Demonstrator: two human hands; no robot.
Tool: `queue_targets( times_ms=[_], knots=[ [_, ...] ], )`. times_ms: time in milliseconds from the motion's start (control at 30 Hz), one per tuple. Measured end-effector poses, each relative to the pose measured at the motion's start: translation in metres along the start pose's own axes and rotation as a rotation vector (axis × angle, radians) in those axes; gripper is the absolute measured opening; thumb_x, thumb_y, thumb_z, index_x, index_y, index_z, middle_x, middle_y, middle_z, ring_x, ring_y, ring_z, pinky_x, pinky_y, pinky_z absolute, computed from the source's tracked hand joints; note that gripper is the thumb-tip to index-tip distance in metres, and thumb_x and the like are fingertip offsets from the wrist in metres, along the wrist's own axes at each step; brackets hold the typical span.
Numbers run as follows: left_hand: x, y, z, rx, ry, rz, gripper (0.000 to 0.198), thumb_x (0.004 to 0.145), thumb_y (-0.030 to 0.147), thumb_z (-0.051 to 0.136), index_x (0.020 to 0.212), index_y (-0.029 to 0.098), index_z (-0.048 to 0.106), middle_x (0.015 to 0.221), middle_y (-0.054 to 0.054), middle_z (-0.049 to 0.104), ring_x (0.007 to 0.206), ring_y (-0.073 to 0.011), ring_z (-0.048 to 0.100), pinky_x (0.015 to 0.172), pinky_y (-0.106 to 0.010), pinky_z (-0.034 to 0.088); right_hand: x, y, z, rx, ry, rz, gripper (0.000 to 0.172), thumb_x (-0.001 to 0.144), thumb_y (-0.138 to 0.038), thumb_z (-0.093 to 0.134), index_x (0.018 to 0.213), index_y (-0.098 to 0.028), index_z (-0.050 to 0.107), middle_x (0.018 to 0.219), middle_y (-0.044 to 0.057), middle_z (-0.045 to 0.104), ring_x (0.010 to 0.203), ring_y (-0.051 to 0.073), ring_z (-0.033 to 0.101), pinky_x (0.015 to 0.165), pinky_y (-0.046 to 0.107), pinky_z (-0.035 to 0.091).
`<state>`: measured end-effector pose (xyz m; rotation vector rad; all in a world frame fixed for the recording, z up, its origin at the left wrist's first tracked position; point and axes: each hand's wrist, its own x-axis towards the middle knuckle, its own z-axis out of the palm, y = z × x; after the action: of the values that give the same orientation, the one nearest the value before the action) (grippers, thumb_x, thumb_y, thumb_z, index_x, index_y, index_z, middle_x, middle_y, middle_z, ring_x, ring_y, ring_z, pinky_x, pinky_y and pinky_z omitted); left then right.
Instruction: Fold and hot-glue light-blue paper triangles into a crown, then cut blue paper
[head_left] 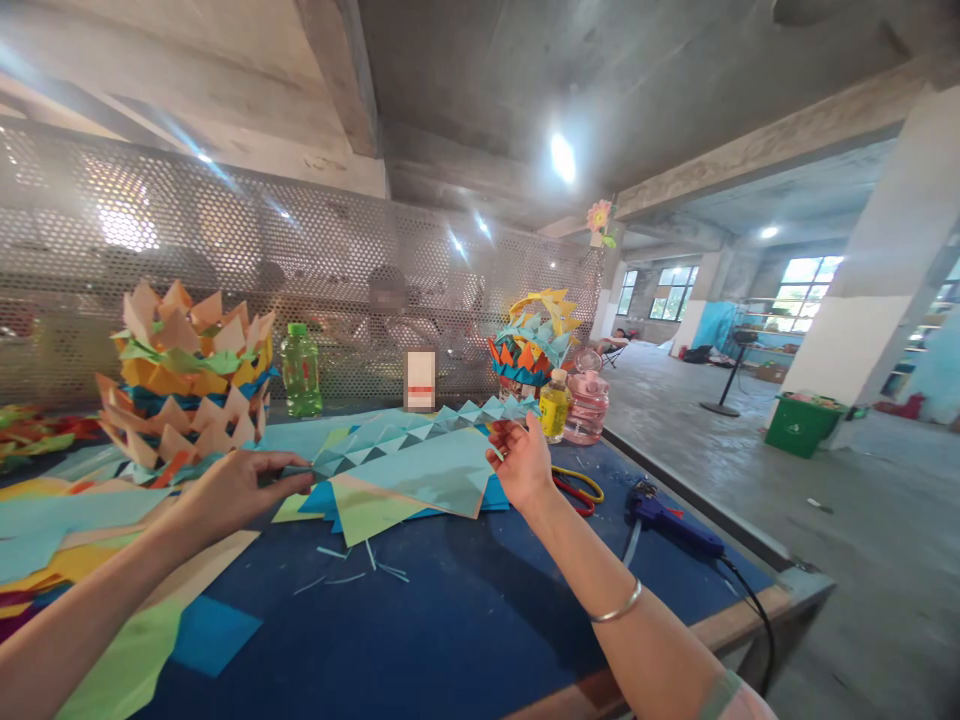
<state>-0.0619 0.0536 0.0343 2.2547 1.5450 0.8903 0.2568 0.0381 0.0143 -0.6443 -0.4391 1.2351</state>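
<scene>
A light-blue paper strip [405,438] folded into a zigzag row of points stretches across the table between my hands. My left hand [244,490] pinches its left end between thumb and fingers. Beside the right end is my right hand [521,462], its fingers loosely curled and apart from the thumb; no hold on the strip shows. Under the strip lie flat sheets: a light-blue sheet [439,470], a pale-green sheet [375,510] and darker blue ones. Thin paper scraps [371,555] are scattered in front.
Layered pointed paper rings [191,375] stand at left, another stack [532,340] at right. Nearby are a green bottle [301,370], a yellow bottle [553,408], a pink jug [586,405], scissors [581,485] and a corded glue gun [675,520]. A perforated screen [315,250] borders the back.
</scene>
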Motion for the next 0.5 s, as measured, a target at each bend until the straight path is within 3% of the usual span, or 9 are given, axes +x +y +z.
queue_targets(
  times_ms=[167, 300, 400, 500],
  knots=[
    [-0.001, 0.002, 0.001, -0.012, -0.012, -0.014, 0.030, 0.070, 0.047, 0.061, 0.073, 0.019, 0.070, 0.065, 0.004, 0.071, 0.066, -0.0188, 0.064, 0.061, -0.022, 0.044, -0.004, 0.001, 0.003, -0.027, -0.034, 0.029, 0.028, 0.082, -0.044, 0.053, 0.069, -0.020, 0.060, 0.070, -0.002, 0.066, 0.059, 0.010, 0.056, 0.051, 0.022, 0.042],
    [-0.003, 0.007, 0.005, 0.006, -0.077, 0.017, 0.035, 0.072, 0.049, 0.057, 0.081, 0.019, 0.072, 0.063, 0.001, 0.070, 0.058, -0.0177, 0.062, 0.058, -0.024, 0.045, -0.010, 0.012, 0.007, -0.099, -0.084, 0.076, 0.020, 0.072, -0.037, 0.067, 0.068, -0.019, 0.058, 0.065, -0.002, 0.063, 0.062, 0.012, 0.059, 0.050, 0.021, 0.043],
    [-0.006, 0.010, 0.008, 0.002, -0.117, 0.030, 0.039, 0.073, 0.052, 0.055, 0.086, 0.020, 0.073, 0.071, -0.001, 0.072, 0.066, -0.0208, 0.065, 0.062, -0.026, 0.047, -0.015, 0.021, 0.008, -0.120, -0.124, 0.134, 0.021, 0.067, -0.032, 0.073, 0.065, -0.019, 0.057, 0.058, -0.003, 0.059, 0.063, 0.013, 0.060, 0.049, 0.021, 0.043],
    [-0.009, 0.013, 0.011, 0.018, -0.132, 0.052, 0.038, 0.074, 0.051, 0.055, 0.089, 0.021, 0.073, 0.085, -0.003, 0.075, 0.081, -0.0244, 0.067, 0.072, -0.029, 0.049, -0.017, 0.024, 0.008, -0.072, -0.124, 0.186, 0.024, 0.074, -0.040, 0.067, 0.068, -0.019, 0.057, 0.057, -0.001, 0.060, 0.059, 0.014, 0.060, 0.048, 0.022, 0.044]
  ],
)
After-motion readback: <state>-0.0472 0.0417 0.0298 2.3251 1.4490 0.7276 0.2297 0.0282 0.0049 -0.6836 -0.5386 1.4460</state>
